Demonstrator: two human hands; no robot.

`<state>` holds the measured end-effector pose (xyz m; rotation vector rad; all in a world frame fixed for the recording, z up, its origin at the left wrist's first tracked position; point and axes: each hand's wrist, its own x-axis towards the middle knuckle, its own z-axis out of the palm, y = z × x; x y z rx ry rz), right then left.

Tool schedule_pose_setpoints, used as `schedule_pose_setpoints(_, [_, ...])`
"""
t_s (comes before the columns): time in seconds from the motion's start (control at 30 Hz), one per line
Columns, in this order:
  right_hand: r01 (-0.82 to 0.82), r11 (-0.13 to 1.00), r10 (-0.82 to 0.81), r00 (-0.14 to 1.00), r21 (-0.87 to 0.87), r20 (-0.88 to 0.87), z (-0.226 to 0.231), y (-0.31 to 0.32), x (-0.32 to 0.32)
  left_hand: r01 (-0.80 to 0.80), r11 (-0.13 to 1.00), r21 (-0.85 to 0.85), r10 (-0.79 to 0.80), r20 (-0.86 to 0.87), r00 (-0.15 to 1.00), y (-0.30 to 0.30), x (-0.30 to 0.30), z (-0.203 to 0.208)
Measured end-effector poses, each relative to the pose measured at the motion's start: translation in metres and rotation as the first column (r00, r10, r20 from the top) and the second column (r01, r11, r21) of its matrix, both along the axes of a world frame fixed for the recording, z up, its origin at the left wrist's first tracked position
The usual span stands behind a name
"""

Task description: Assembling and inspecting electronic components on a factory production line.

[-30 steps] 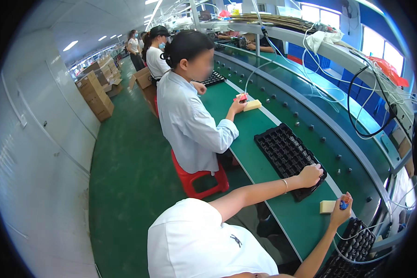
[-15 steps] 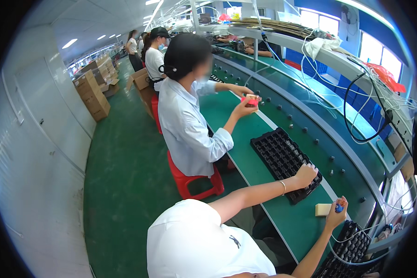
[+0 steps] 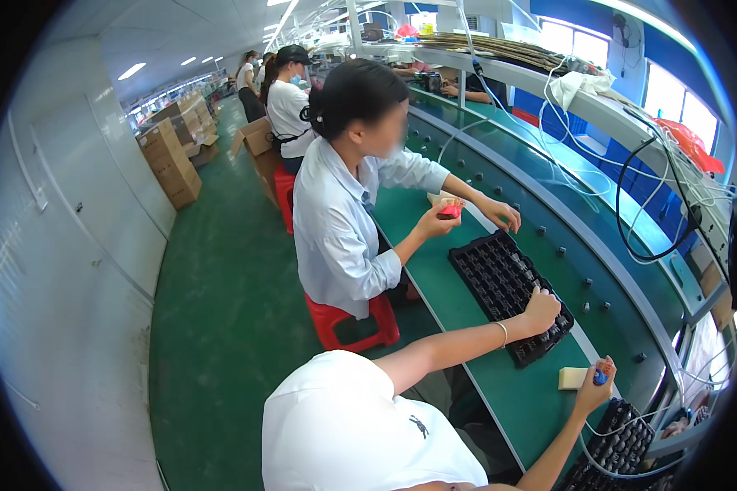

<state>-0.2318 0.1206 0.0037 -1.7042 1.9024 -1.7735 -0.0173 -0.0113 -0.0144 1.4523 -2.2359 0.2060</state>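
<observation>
Over the near end of a black compartmented tray (image 3: pixel 499 274), my left hand (image 3: pixel 540 313) has its fingers closed in a pinch; what they hold, if anything, is hidden. A bracelet circles that wrist. My right hand (image 3: pixel 591 396) is closed around a small blue piece (image 3: pixel 600 378) with an orange, shiny upper part, its exact kind too small to make out. Just left of this hand, on the green bench (image 3: pixel 526 401), lies a pale yellow block (image 3: pixel 572 378). Small dark parts sit in several of the tray's pockets.
A second black tray (image 3: pixel 618 434) with cables across it lies at the lower right. Beyond the bench runs a green conveyor (image 3: pixel 565 274) carrying several small dark parts. A co-worker (image 3: pixel 336 221) on a red stool (image 3: pixel 377 323) sits to the left, holding a red piece (image 3: pixel 449 210).
The co-worker's one hand has left the red piece and reached out toward the tray's far end. My hands stay nearly where they were. The whole view has shifted slightly.
</observation>
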Motion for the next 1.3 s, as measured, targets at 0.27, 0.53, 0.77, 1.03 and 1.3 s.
schedule_pose_setpoints(0.27, [0.001,0.998,0.003,0.999,-0.069,0.047,-0.002,0.001,-0.005,0.2,0.979,0.032,-0.159,-0.492,0.856,0.009,0.006,0.033])
schedule_pose_setpoints(0.53, [-0.292,0.954,0.286,0.815,-0.068,0.503,-0.013,0.006,0.001,0.889,0.347,0.299,0.16,-0.953,0.258,0.036,-0.041,0.037])
schedule_pose_setpoints(0.77, [-0.262,0.965,0.205,0.763,0.004,0.613,-0.017,-0.002,0.005,0.932,0.29,0.216,0.044,-0.976,0.213,0.042,-0.053,0.025])
schedule_pose_setpoints(1.03, [-0.188,0.981,0.089,0.685,0.058,0.723,-0.018,0.008,-0.003,0.95,0.214,0.228,-0.068,-0.967,0.247,0.037,-0.057,0.031])
schedule_pose_setpoints(1.3, [-0.361,0.932,0.203,0.433,-0.037,0.878,-0.016,-0.01,-0.002,0.839,0.469,0.276,-0.224,-0.881,0.416,0.031,-0.055,0.026])
